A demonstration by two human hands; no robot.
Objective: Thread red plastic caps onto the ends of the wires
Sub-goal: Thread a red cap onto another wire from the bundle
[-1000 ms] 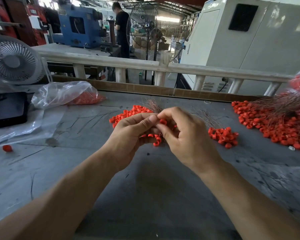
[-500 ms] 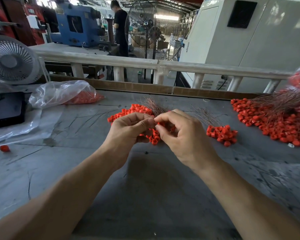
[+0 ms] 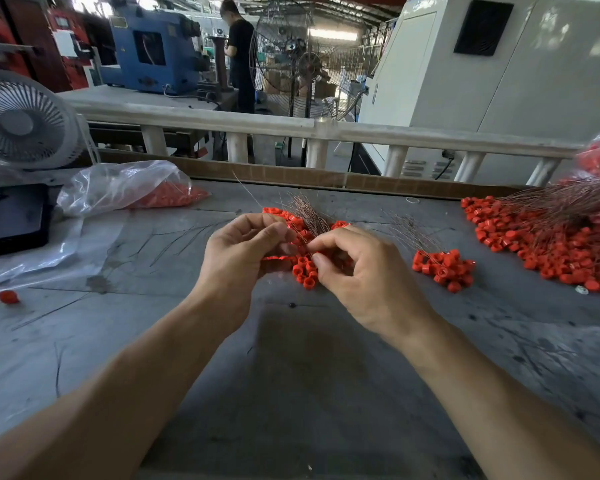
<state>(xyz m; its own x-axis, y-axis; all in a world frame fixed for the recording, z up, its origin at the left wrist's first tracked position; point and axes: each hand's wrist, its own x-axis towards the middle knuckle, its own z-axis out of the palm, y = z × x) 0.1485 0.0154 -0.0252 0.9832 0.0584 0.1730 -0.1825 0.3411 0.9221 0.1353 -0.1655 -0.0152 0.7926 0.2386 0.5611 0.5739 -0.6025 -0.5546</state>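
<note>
- The left hand [image 3: 243,258] and right hand [image 3: 357,271] meet over the middle of the grey table [image 3: 291,375], fingertips almost touching.
- The left hand's fingers are curled, thumb against forefinger, gripping a bundle of thin copper wires [image 3: 305,213].
- The bundle's long axis runs from the fingertips up and away toward the far edge, fanning out at its free ends; one strand leans further left.
- The right hand's thumb and forefinger are pinched together at the wires' near ends; whether a cap sits between them cannot be told.
- A heap of red caps [image 3: 305,268] lies under and just beyond both hands.
- To the right sits a smaller cluster of capped wires [image 3: 444,265], its strands pointing far-left.
- At the far right, a large pile of capped wires [image 3: 548,244] lies with wires fanning rightward.
- On the left, a clear plastic bag [image 3: 118,185] holds more caps; one loose cap [image 3: 8,296] lies near the left edge.
</note>
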